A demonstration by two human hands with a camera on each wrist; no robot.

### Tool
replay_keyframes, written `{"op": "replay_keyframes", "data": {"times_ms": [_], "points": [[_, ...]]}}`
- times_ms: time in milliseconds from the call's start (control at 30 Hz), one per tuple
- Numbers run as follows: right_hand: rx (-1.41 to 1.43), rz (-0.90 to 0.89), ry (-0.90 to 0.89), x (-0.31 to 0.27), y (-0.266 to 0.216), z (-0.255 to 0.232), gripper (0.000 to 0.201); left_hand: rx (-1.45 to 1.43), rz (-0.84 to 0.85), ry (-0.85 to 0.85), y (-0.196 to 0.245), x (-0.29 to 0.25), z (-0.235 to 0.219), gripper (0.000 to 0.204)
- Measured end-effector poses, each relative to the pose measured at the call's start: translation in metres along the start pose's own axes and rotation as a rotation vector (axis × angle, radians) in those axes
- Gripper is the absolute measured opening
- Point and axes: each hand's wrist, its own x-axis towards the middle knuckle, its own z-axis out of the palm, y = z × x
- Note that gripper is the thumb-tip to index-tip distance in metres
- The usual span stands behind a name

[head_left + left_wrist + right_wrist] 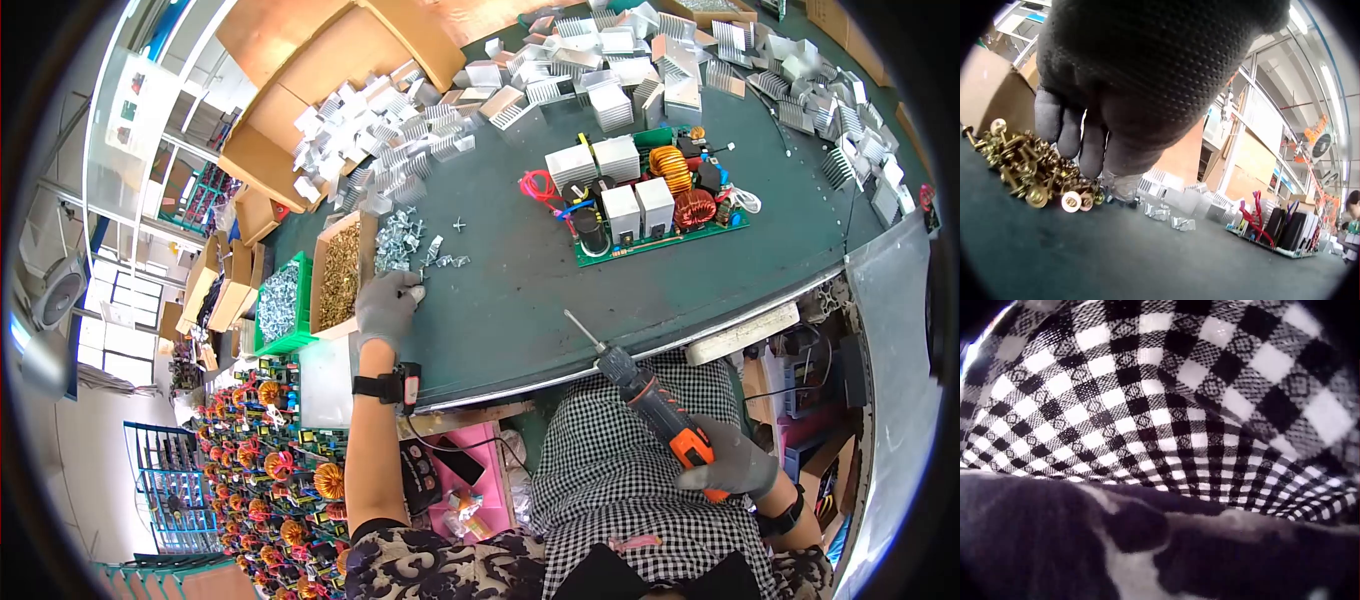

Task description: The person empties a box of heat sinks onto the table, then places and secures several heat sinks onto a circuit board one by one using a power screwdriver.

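Note:
My gloved left hand (388, 308) is at the left side of the bench, beside a pile of small metal clips (399, 240) and an open box of brass-coloured screws (340, 272). In the left wrist view its fingers (1092, 150) point down, relaxed, over loose screws (1032, 165), and a shiny clip (1124, 187) shows right at the fingertips. My gloved right hand (738, 460) grips the orange-and-black handle of an electric screwdriver (650, 405) over my lap, bit towards the bench edge. The right wrist view has only the checked apron (1129, 400) and a sleeve (1147, 544).
A green circuit board (660, 243) with coils and heatsinks lies mid-bench. Loose heatsinks (610, 105) line the back, more spilling from a cardboard box (290, 75). A green bin (303, 310) of clips stands at left. Stacked boards with coils (265, 465) fill the lower left.

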Motion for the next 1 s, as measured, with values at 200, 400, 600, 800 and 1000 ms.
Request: {"op": "replay_keyframes", "data": {"times_ms": [200,400,600,800,1000], "points": [[-0.014,-0.004,-0.020,0.007,-0.005,0.004,0.075,-0.018,-0.017,0.027,-0.003,-0.005,0.004,0.017],[-0.050,-0.003,-0.001,-0.001,-0.016,0.005,0.074,-0.070,-0.094,-0.053,0.009,-0.004,-0.003,0.016],[-0.082,-0.014,-0.004,-0.009,-0.020,0.002,0.079,-0.381,0.231,0.138,0.058,-0.024,-0.007,0.019],[-0.063,-0.027,0.021,-0.014,-0.025,0.002,0.078,-1.041,0.064,-0.522,0.135,-0.054,-0.017,0.032],[-0.053,-0.039,0.022,-0.018,-0.022,-0.002,0.078,-1.091,0.120,-0.687,0.149,-0.055,-0.012,0.042]]}}
